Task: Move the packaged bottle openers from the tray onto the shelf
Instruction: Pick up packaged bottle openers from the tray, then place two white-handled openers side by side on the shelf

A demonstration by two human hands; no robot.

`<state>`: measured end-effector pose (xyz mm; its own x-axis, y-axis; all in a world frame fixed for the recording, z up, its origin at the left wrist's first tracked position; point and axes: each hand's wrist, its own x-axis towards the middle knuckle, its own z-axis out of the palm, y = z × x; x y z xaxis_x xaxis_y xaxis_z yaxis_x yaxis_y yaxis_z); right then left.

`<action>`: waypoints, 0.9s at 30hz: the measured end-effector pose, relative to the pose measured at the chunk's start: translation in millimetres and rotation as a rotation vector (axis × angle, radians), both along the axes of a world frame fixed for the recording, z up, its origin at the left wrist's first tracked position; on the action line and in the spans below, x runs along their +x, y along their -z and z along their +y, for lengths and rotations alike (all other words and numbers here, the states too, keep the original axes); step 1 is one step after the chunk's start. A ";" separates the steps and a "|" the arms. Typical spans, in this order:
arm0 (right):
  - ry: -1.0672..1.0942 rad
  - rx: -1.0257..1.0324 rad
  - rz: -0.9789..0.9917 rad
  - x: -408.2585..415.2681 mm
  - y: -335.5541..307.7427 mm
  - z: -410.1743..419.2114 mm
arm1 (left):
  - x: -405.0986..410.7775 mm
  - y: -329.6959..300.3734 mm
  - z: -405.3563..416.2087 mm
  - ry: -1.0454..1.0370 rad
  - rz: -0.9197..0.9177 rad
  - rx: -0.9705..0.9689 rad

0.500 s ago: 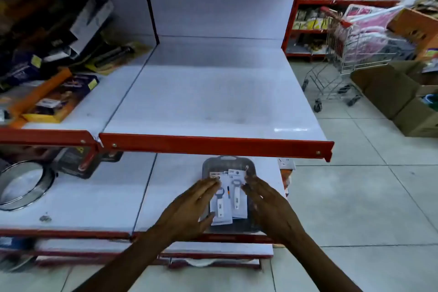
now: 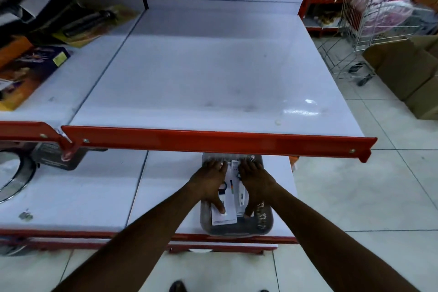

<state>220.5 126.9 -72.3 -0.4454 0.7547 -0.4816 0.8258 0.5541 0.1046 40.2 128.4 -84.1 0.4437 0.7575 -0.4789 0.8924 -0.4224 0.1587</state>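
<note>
Pressing down from both sides, I have my left hand [image 2: 209,181] and my right hand [image 2: 254,182] flat over the packaged bottle openers [image 2: 231,193], which lie in a small pile inside the dark tray [image 2: 264,223]. The tray sits on the lower shelf [image 2: 94,197], near its front right corner, partly tucked under the red lip of the upper shelf [image 2: 213,83].

Neither grip has closed: on both hands the fingers are spread wide and laid on top of the cards, thumbs reaching toward the near end of the pile, squaring it between my palms rather than lifting it. I can make out at least 2 white cards; how many lie beneath I cannot tell.

I judge these to be light, thin cards with a small metal opener fixed to each, so the weight sits off the card's middle and a card held by 1 corner would droop or swing. The faces look glossy, so the cards will likely slide over each other if I pinch loosely. My best hold is probably along the long edges of the whole pile, thumb under the near end, fingers over the top, clamping the pile as 1 bundle. The tray itself looks shallow, so its wall should not get in the way.
</note>
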 end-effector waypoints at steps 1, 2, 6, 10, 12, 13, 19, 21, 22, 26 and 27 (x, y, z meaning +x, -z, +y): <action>0.003 0.008 -0.012 -0.2 0.6 -2.3 | 0.0 -0.8 0.4 -0.007 0.000 0.020; 0.012 0.019 -0.011 0.1 -0.9 -3.3 | -0.1 -3.3 0.4 -0.010 0.005 0.045; 0.005 0.081 0.005 0.0 -7.1 -2.6 | -2.0 -23.7 -9.5 -0.043 -0.058 0.142; 0.000 0.157 0.076 2.1 -2.2 -1.7 | -6.9 -48.5 -29.9 -0.126 -0.217 0.220; 0.004 0.174 0.100 3.2 -7.9 -1.8 | -12.0 -57.4 -40.9 -0.187 -0.292 0.221; 0.024 0.150 0.111 2.7 -14.6 -4.6 | -15.6 -61.1 -47.5 -0.232 -0.343 0.200; 0.384 0.030 0.599 10.9 -70.6 -31.5 | -39.1 -98.5 -89.0 -0.374 -0.606 0.246; 0.394 0.059 0.638 11.9 -101.4 -48.6 | -48.9 -128.3 -105.2 -0.384 -0.692 0.307; 0.418 0.057 0.672 11.3 -113.5 -58.5 | -53.5 -142.7 -111.7 -0.381 -0.728 0.348; 0.520 0.022 0.953 1.1 -182.0 -94.8 | -68.7 -213.2 -128.2 -0.333 -0.881 0.556; 0.541 0.006 1.069 -0.6 -204.4 -104.4 | -72.1 -233.8 -132.3 -0.322 -0.919 0.599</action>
